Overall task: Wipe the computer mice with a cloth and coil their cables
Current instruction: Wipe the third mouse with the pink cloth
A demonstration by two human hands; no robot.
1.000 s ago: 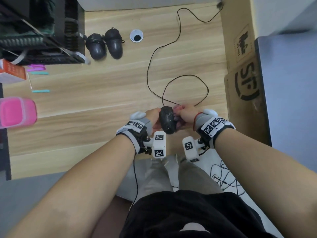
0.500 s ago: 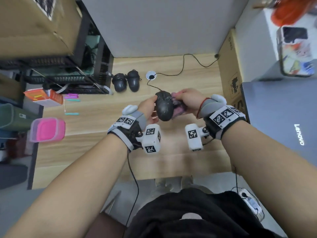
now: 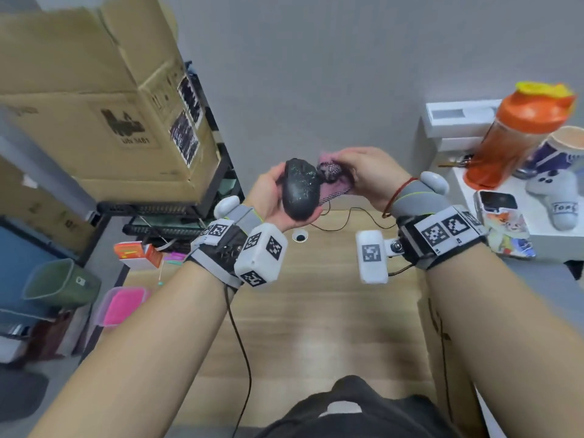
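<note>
Left hand: we see the left hand (image 3: 271,197) raised above the desk, fingers and thumb curled round a black mouse (image 3: 300,191), which sits in the palm with its back facing us.
Mouse: it is held up in the air, well above the wooden desk (image 3: 316,311), roughly upright, its surface flecked with pale specks.
Right hand: the right hand (image 3: 369,178) is level with the left, its fingers bunched round a pink cloth (image 3: 331,177) and gripping it.
Cloth: we see it crumpled against the right side of the mouse, touching it, with a patterned edge hanging below the fingers.
Cable: a thin black cable (image 3: 363,216) runs across the far part of the desk below the hands; we cannot tell where it joins the mouse.
Wrists: both carry grey bands with black-and-white square markers and a white block on each.
Desk hole: a round white grommet (image 3: 299,237) sits in the desk just under the left hand.
Left of the desk: a large cardboard box (image 3: 104,105) rests on a dark rack, with a pink container (image 3: 123,306) and an orange-and-white carton (image 3: 139,254) nearer us.
Right of the desk: an orange bottle (image 3: 518,137), a phone (image 3: 497,205) and a white soft toy (image 3: 559,197) lie on a white surface.
</note>
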